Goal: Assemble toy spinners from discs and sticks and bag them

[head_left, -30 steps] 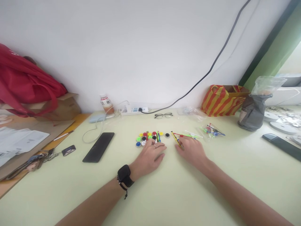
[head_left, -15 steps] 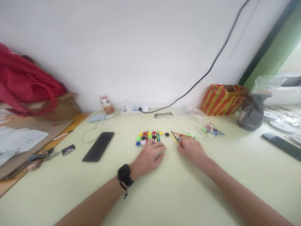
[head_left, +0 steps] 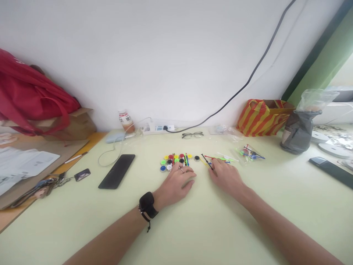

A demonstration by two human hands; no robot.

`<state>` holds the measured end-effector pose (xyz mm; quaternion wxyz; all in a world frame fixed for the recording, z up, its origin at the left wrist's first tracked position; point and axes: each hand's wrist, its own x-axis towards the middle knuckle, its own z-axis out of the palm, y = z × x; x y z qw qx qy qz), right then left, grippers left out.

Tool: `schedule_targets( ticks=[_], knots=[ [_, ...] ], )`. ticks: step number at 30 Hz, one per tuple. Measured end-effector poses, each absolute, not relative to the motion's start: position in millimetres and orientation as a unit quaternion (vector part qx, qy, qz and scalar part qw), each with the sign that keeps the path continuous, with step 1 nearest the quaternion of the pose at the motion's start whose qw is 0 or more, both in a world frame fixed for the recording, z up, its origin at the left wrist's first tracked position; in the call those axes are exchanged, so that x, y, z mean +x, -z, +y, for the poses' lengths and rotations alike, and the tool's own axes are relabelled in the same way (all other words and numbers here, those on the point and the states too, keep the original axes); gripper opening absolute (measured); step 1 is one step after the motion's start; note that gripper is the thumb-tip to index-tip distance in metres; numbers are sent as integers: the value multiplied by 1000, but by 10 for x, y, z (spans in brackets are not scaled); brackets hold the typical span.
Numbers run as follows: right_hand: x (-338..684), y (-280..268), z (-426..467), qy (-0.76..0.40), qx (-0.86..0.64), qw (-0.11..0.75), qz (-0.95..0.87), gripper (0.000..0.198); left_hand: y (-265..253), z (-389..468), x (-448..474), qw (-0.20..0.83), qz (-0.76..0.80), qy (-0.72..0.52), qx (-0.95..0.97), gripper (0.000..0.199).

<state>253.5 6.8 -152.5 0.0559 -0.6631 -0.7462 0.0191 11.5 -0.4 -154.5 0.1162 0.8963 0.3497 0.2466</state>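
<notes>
Pale green table (head_left: 176,228): work area at centre, two bare hands upon it. Left hand (head_left: 173,186), palm down, fingers loosely spread and thumb apart, nothing seen in its grasp; it lies at the near edge of a cluster of discs (head_left: 163,168), covering some, so contact beneath the fingers cannot be told. It may serve there as a rest or a steady. Discs: yellow, red, green, black, blue, white, set close in rough rows, probably to keep the colours in plain sight. Among them, a red stick (head_left: 173,159) and a green and blue pair (head_left: 186,159), lying lengthwise away from the wearer. Black disc (head_left: 196,158), one, just right of the cluster, between it and the other sticks. Right hand (head_left: 226,178), fingers bunched, thumb and forefinger drawn in at the near end of a black stick (head_left: 207,162); pads hidden, so whether it is pinched or merely touched cannot be told. Holding by that end would leave the far end clear to view. Yellow stick (head_left: 203,160), just beside the black one, partly beneath the hand. Further sticks, red and green, fan out beyond the knuckles, within easy reach. Clear bag (head_left: 245,154) with coloured pieces, to the right, near. Glasses (head_left: 192,135), towards the wall, seemingly kept out of the way.
</notes>
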Motion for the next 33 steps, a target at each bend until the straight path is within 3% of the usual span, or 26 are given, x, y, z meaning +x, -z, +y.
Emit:
schedule_targets(
  ticks=[9,21,33],
  knots=[
    [2553,1516,53,-14,-641,36,-766,14,1541,-5,111,109,344,-247,899,21],
    [2542,1461,17,-71,-675,77,-730,10,1551,-13,103,117,346,-244,898,19],
    [2527,1596,76,-84,-612,164,-769,15,1544,-15,117,106,338,-250,901,18]
  ],
)
